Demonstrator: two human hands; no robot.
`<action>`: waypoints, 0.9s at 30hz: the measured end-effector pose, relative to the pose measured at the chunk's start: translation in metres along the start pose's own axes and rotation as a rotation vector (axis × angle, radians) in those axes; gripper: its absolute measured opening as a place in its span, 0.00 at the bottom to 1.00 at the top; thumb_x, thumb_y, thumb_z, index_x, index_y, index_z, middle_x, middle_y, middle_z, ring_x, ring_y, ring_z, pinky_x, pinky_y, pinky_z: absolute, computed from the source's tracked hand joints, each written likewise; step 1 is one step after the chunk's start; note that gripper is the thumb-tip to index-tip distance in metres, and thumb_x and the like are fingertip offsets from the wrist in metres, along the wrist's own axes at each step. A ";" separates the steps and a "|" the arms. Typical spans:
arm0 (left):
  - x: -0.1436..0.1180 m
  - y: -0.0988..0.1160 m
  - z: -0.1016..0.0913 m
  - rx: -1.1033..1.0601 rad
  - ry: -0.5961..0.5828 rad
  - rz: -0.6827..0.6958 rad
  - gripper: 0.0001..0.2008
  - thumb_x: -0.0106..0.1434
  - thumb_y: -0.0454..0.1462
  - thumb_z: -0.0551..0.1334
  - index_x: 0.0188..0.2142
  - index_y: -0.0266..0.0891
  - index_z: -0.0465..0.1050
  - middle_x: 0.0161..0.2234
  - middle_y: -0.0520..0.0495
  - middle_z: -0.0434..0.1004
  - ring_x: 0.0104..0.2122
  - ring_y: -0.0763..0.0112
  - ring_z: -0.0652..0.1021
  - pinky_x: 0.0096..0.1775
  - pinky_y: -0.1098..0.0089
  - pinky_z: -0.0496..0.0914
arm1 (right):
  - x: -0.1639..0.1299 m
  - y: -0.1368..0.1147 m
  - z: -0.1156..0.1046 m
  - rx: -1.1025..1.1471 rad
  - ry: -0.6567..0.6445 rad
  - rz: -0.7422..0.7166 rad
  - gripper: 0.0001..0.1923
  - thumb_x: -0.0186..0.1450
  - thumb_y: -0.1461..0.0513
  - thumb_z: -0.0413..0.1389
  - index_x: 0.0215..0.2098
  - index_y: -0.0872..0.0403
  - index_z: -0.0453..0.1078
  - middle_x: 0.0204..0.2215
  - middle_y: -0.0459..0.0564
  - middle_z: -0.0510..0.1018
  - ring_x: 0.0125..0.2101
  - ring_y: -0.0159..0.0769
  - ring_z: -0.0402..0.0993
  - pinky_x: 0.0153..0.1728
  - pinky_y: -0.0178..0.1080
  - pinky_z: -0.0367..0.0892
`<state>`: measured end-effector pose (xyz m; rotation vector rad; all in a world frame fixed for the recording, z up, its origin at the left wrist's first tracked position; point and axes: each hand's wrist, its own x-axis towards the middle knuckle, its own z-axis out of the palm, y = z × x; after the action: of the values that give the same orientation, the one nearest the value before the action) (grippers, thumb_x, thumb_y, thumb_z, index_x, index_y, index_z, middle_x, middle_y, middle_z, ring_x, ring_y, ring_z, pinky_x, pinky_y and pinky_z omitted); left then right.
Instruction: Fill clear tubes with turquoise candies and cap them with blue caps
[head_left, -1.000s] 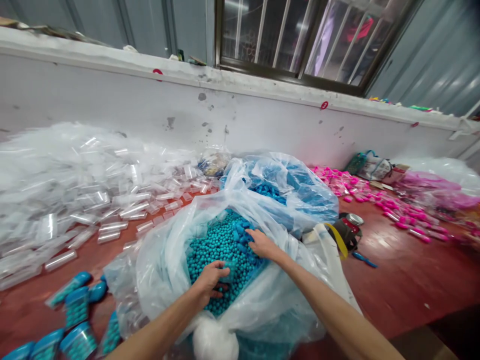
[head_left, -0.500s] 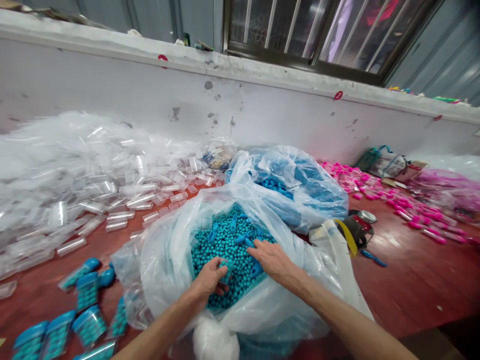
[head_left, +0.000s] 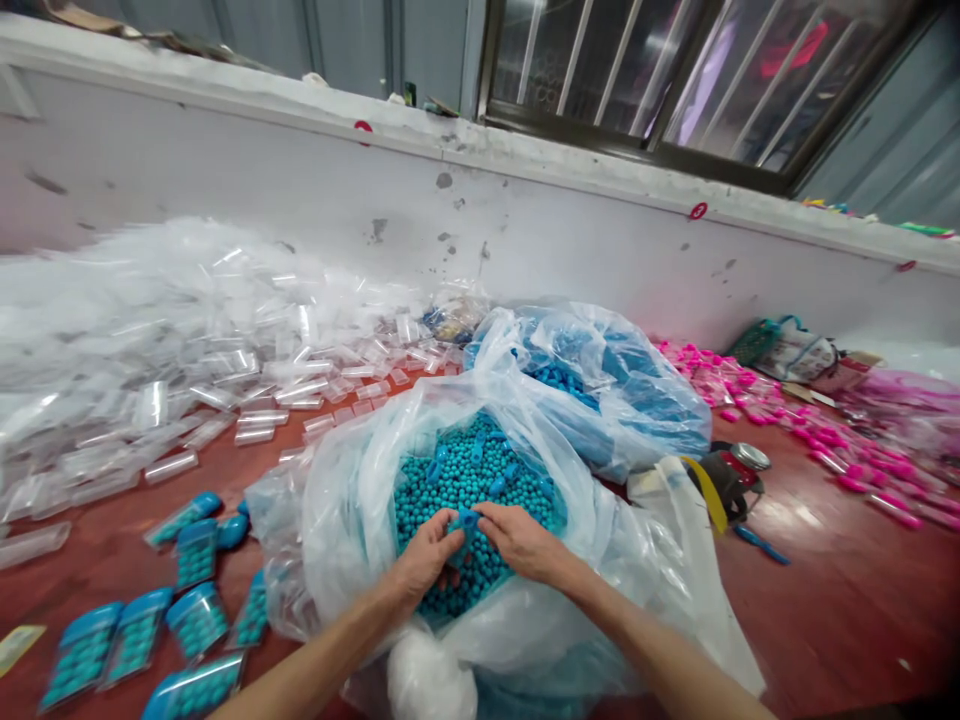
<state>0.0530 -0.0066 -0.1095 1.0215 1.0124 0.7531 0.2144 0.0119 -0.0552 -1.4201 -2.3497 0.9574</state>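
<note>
Two bare hands met over the mouth of a big clear plastic bag [head_left: 352, 520] heaped with small teal beads [head_left: 457, 480], and between them sat a small blue cap [head_left: 466, 519], the thing both were busy with. The left hand [head_left: 424, 558] came in from seven o'clock with its fingers curled narrow around something that looked like a clear tube, mostly hidden under the thumb, so what exactly it gripped could not be told for sure. The right hand [head_left: 525, 542] reached in from five o'clock, thumb and forefinger pinched on the blue cap, which lay just at the left hand's fingertips, touching or nearly so. Both hands rested on the bead heap itself, with a few more loose blue caps [head_left: 480, 455] scattered on the beads toward twelve o'clock. Beyond, at one o'clock, stood a second bag [head_left: 637, 400] tinted blue by its contents. Toward ten o'clock spread a large pile of empty clear tubes [head_left: 150, 360] over the red table [head_left: 825, 600], and at eight o'clock lay several filled tubes with blue caps [head_left: 135, 635]. At three o'clock a dark tape dispenser [head_left: 724, 480] sat just beside the bag, with pink pieces [head_left: 810, 430] strewn farther off at two o'clock.
</note>
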 end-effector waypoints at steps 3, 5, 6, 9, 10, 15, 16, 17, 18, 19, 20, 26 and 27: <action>-0.003 0.004 0.000 0.022 -0.023 0.046 0.28 0.47 0.56 0.59 0.38 0.39 0.58 0.23 0.57 0.66 0.13 0.82 0.64 0.14 0.78 0.55 | -0.001 -0.001 -0.001 0.496 -0.189 0.209 0.09 0.64 0.60 0.44 0.40 0.54 0.61 0.14 0.36 0.58 0.14 0.25 0.53 0.17 0.29 0.50; -0.007 0.007 0.000 0.008 -0.081 0.055 0.29 0.47 0.56 0.60 0.41 0.39 0.58 0.24 0.56 0.66 0.14 0.81 0.66 0.15 0.78 0.59 | -0.001 0.001 -0.006 0.748 -0.315 0.300 0.09 0.62 0.58 0.47 0.39 0.53 0.59 0.12 0.34 0.54 0.12 0.23 0.46 0.13 0.28 0.42; -0.009 0.008 0.001 -0.008 -0.113 0.053 0.30 0.48 0.56 0.60 0.43 0.39 0.58 0.26 0.55 0.66 0.15 0.80 0.67 0.15 0.78 0.60 | -0.001 0.003 -0.009 0.846 -0.368 0.309 0.10 0.61 0.56 0.48 0.38 0.53 0.58 0.12 0.33 0.54 0.11 0.22 0.43 0.12 0.28 0.40; -0.011 0.010 0.001 -0.053 -0.168 0.036 0.31 0.49 0.54 0.61 0.47 0.41 0.56 0.28 0.53 0.67 0.17 0.78 0.70 0.16 0.78 0.62 | -0.003 0.007 -0.015 1.041 -0.448 0.289 0.12 0.59 0.53 0.50 0.33 0.52 0.57 0.12 0.33 0.56 0.10 0.20 0.39 0.12 0.28 0.36; -0.012 0.011 0.001 -0.058 -0.172 0.032 0.32 0.49 0.54 0.61 0.48 0.41 0.55 0.28 0.53 0.67 0.17 0.78 0.70 0.16 0.78 0.62 | -0.003 0.008 -0.015 1.073 -0.444 0.289 0.13 0.58 0.53 0.51 0.31 0.52 0.56 0.12 0.33 0.57 0.10 0.20 0.39 0.12 0.28 0.36; -0.011 0.012 0.001 -0.036 -0.165 0.038 0.34 0.50 0.52 0.61 0.51 0.41 0.52 0.26 0.54 0.68 0.15 0.78 0.69 0.15 0.77 0.62 | -0.004 0.008 -0.014 1.163 -0.361 0.292 0.15 0.58 0.52 0.53 0.28 0.52 0.53 0.12 0.33 0.56 0.10 0.19 0.40 0.12 0.28 0.35; -0.012 0.013 0.001 -0.034 -0.156 0.038 0.35 0.50 0.52 0.61 0.52 0.41 0.52 0.26 0.54 0.68 0.15 0.78 0.69 0.15 0.77 0.61 | -0.005 0.008 -0.014 1.157 -0.349 0.303 0.15 0.58 0.52 0.53 0.27 0.52 0.52 0.12 0.33 0.56 0.10 0.19 0.40 0.12 0.28 0.34; -0.012 0.015 0.002 -0.035 -0.148 0.038 0.35 0.50 0.52 0.61 0.52 0.40 0.51 0.26 0.54 0.68 0.15 0.78 0.69 0.15 0.77 0.61 | -0.005 0.007 -0.013 1.144 -0.342 0.317 0.16 0.57 0.53 0.53 0.26 0.52 0.51 0.12 0.33 0.56 0.10 0.18 0.40 0.12 0.28 0.34; -0.013 0.016 0.003 -0.037 -0.142 0.036 0.36 0.50 0.52 0.61 0.52 0.40 0.51 0.25 0.54 0.67 0.14 0.78 0.69 0.15 0.77 0.61 | -0.006 0.006 -0.013 1.131 -0.343 0.329 0.16 0.57 0.53 0.53 0.26 0.52 0.50 0.12 0.33 0.57 0.09 0.18 0.40 0.12 0.28 0.34; -0.014 0.017 0.004 -0.037 -0.140 0.035 0.36 0.50 0.52 0.61 0.53 0.39 0.50 0.25 0.54 0.67 0.14 0.78 0.69 0.15 0.77 0.61 | -0.006 0.006 -0.012 1.125 -0.347 0.338 0.16 0.57 0.53 0.53 0.26 0.52 0.50 0.12 0.33 0.57 0.09 0.18 0.39 0.12 0.28 0.33; -0.014 0.018 0.005 -0.033 -0.139 0.032 0.37 0.50 0.52 0.61 0.53 0.39 0.50 0.24 0.55 0.67 0.14 0.78 0.68 0.14 0.77 0.60 | -0.006 0.006 -0.011 1.125 -0.355 0.341 0.16 0.57 0.53 0.53 0.26 0.51 0.50 0.12 0.33 0.57 0.09 0.18 0.39 0.12 0.28 0.33; -0.011 0.015 0.012 0.060 -0.037 0.101 0.32 0.52 0.52 0.58 0.52 0.38 0.55 0.16 0.60 0.60 0.10 0.82 0.62 0.12 0.79 0.54 | -0.001 0.016 -0.003 1.195 -0.488 0.347 0.17 0.57 0.53 0.54 0.27 0.51 0.50 0.13 0.32 0.57 0.09 0.18 0.40 0.12 0.27 0.33; -0.011 0.015 0.012 0.068 -0.027 0.115 0.30 0.53 0.51 0.58 0.51 0.38 0.56 0.16 0.60 0.59 0.10 0.82 0.61 0.12 0.79 0.54 | 0.000 0.018 -0.003 1.208 -0.525 0.338 0.17 0.57 0.53 0.55 0.28 0.51 0.50 0.13 0.32 0.57 0.09 0.18 0.39 0.12 0.27 0.33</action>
<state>0.0595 -0.0149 -0.0897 1.1538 0.9679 0.8014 0.2287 0.0183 -0.0646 -1.0488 -1.1537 2.4564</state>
